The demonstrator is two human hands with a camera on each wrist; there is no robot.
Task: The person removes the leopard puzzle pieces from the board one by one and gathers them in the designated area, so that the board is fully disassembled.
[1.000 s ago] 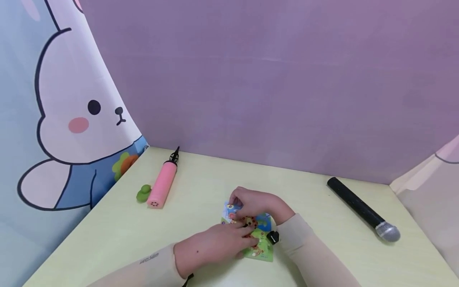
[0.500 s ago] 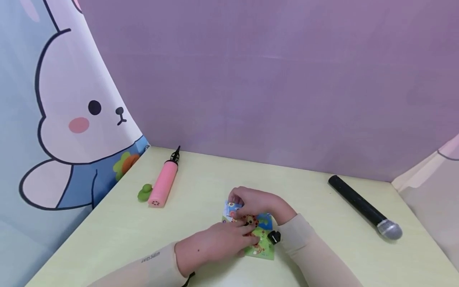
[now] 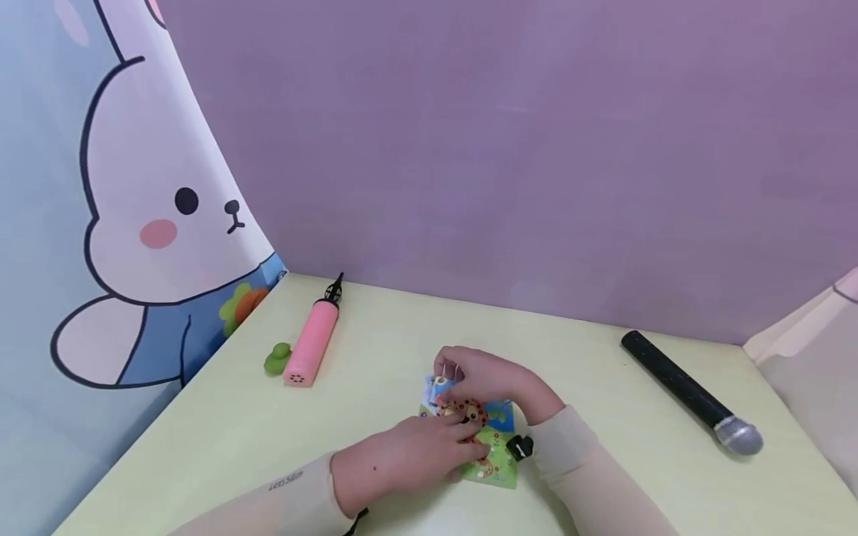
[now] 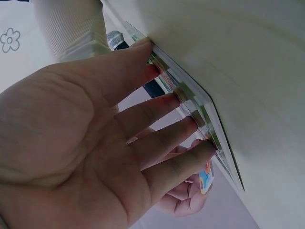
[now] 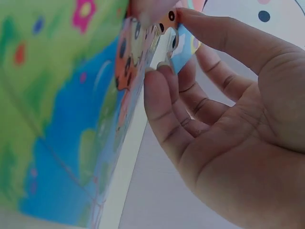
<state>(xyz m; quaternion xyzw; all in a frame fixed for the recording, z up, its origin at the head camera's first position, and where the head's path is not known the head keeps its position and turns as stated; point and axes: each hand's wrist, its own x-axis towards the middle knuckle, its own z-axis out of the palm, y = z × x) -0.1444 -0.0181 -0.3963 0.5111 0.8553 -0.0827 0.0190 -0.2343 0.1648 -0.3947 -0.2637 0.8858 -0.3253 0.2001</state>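
A small colourful jigsaw puzzle board (image 3: 497, 475), printed with green, blue and spotted orange animal shapes, lies flat on the table in the head view. My left hand (image 3: 417, 454) rests on its near left part, fingers extended and fingertips touching the surface, as the left wrist view also shows. Over the far left corner, my right hand (image 3: 488, 376) pinches a puzzle piece (image 5: 186, 57) between thumb and fingers. That piece is blue with an orange patch and stands tilted up from the board. Both hands cover much of the picture.
A pink hand pump (image 3: 312, 342) with a black nozzle lies at the left, beside a small green toy (image 3: 278, 359). On the right lies a black microphone (image 3: 690, 394) with a silver head. A purple wall (image 3: 509, 164) closes off the table's (image 3: 570, 350) back edge.
The head view has shifted a little, so everything appears slightly further right. Both hands keep nearly the same place on the board, the right one still pinching the puzzle piece.
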